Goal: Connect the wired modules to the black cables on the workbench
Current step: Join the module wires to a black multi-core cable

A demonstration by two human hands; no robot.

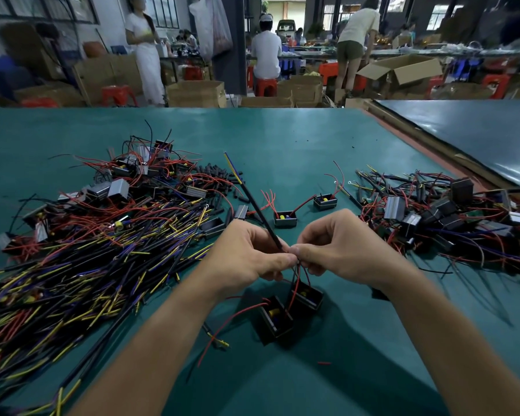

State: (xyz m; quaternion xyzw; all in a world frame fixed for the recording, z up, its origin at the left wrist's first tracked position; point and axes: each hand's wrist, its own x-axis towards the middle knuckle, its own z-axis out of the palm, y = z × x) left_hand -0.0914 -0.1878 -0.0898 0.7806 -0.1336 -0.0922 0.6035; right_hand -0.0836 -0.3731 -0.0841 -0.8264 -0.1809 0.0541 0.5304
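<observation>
Both hands meet over the middle of the teal-green workbench mat [297,145], fingers curled in tight. The left hand [246,256] pinches the near end of a long thin black cable [260,211] between thumb and forefinger. The right hand [339,250] nips the thin red wires [296,283] right against it, fingertips touching the left thumb. The fingertips cover the joint, so I can't tell whether wire and cable are actually joined.

The red wires drop to a small open black box module [308,295] lying just under the hands, with a second black box module [275,321] touching it. The cable slants away to the left, its yellow and blue cores bare at the far tip.

A sprawling heap of black cables [87,259] lies to the left and a tangled pile of wired modules [451,217] to the right. Both forearms reach in from below, with the wrists raised off the mat.
</observation>
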